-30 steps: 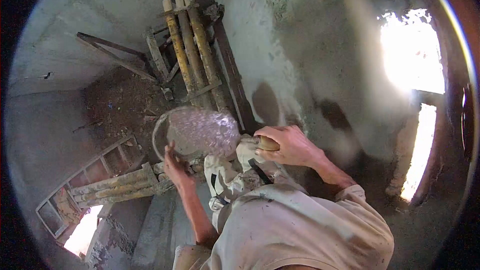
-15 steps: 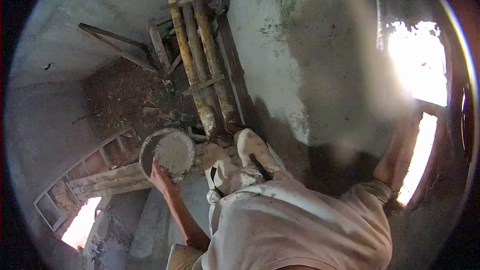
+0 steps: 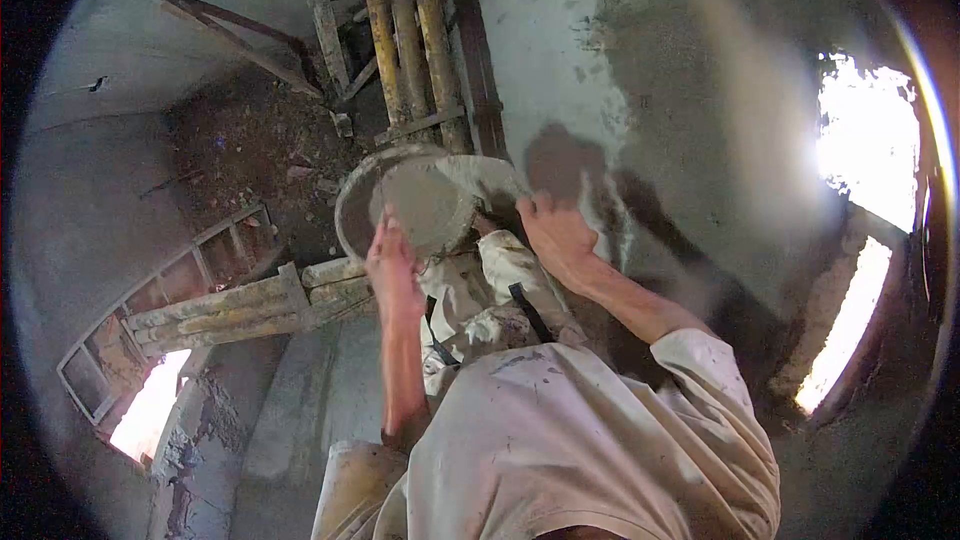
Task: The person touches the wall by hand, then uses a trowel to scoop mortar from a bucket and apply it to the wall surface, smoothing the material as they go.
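A round, shallow mortar pan with wet grey mortar inside is in front of my legs. My left hand is closed on its near rim, the fingers reaching over the edge. My right hand is closed at the right of the pan, around the end of a flat, mortar-coated trowel. The trowel's pale blade overlaps the pan's right rim; its handle is hidden by my fingers.
Bamboo poles tied with crosspieces run away ahead, and more poles extend left. A ladder-like frame leans at the left. Rubble covers the floor below. A plastered wall rises at the right.
My left hand and the pan have moved right and up in the view. My right hand has come in from the far right to the pan, with the trowel now visible.
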`<state>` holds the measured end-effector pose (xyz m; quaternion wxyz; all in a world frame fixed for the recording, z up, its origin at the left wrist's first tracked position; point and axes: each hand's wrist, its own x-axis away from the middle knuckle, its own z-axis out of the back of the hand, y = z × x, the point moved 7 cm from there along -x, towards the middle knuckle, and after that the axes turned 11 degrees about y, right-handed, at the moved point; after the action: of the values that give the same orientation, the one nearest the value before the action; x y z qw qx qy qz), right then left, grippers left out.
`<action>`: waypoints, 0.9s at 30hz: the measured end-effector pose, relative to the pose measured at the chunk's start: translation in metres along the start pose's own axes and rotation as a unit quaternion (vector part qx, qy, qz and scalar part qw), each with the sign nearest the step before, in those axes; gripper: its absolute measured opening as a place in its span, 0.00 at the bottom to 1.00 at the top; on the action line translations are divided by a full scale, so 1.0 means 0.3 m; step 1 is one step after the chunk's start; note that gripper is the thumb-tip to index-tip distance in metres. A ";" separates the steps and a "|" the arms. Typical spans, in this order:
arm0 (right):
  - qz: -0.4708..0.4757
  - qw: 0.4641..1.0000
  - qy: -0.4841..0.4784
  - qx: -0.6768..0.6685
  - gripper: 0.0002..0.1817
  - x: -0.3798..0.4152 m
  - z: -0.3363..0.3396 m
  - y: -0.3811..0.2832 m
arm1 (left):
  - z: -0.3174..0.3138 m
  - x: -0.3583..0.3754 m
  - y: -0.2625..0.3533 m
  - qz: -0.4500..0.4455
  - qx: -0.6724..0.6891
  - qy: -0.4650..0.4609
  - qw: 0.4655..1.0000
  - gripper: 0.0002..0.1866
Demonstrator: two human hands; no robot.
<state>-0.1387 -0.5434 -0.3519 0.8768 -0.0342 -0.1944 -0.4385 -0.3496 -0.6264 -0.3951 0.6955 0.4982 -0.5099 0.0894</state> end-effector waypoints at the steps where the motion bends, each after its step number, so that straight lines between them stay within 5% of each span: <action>1: -0.001 1.000 -0.002 0.001 0.17 -0.029 -0.022 -0.017 | -0.040 0.020 -0.010 0.002 -0.001 -0.001 1.000 0.22; 5: -0.102 0.988 -0.016 -0.115 0.14 -0.086 -0.214 -0.069 | -0.178 0.124 0.000 -0.016 -0.026 -0.048 0.998 0.24; 8: 0.007 0.995 0.014 -0.097 0.16 -0.076 -0.184 -0.111 | -0.239 0.175 0.009 -0.041 -0.033 -0.081 0.995 0.26; 11: -0.124 0.937 -0.074 -0.319 0.22 -0.011 -0.133 -0.011 | -0.280 0.196 0.010 -0.046 -0.003 -0.092 0.995 0.24; 14: -0.155 0.925 -0.038 -0.344 0.24 0.063 -0.165 0.061 | -0.319 0.212 0.045 -0.045 0.010 -0.138 0.989 0.25; 17: -0.146 0.925 0.027 -0.351 0.21 0.114 -0.166 0.111 | -0.273 0.159 0.062 -0.036 -0.015 -0.077 0.996 0.26; 24: -0.201 0.903 -0.020 -0.378 0.21 0.122 0.046 0.180 | -0.123 0.040 0.090 0.015 0.052 0.056 0.997 0.22; 27: -0.116 0.843 0.036 -0.524 0.18 0.088 0.104 0.199 | -0.058 -0.023 0.075 0.006 0.064 0.097 0.993 0.24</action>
<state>-0.0875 -0.5196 -0.3068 0.6772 -0.4500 0.0935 -0.5746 -0.3562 -0.5990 -0.3869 0.7081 0.5272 -0.4362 0.1741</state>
